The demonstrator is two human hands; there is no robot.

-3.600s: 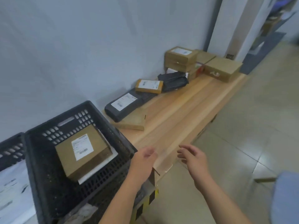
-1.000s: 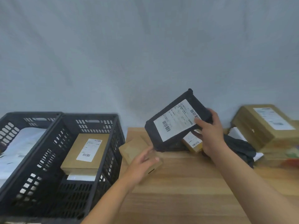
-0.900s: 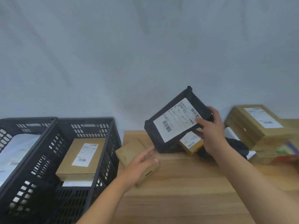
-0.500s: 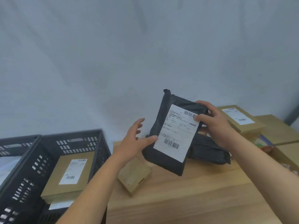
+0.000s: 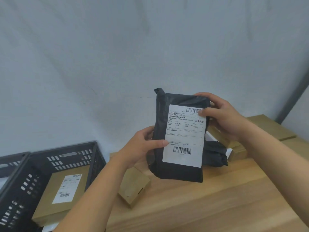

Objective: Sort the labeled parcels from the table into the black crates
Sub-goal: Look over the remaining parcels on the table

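Head view: what are the hands doing?

Both are on the black parcel. The left hand grips its left edge, thumb across the front, fingers behind; the right hand pinches the top right corner, thumb on the white label. The parcel is upright in the air above the table.

Room to move it?

Bare tabletop below and toward the near edge. A small brown box lies just beside the left forearm; the black crate stands at the table's left end, a labelled brown box inside. A second crate is cut off at the left.

Anything hidden?

The parcel covers part of another black bag behind it, and the right forearm crosses the cardboard boxes. The label's print is mostly too small to read.

Changed?

Half a second ago the left hand was spread, short of the parcel, which leaned; now it is gripped and straight.
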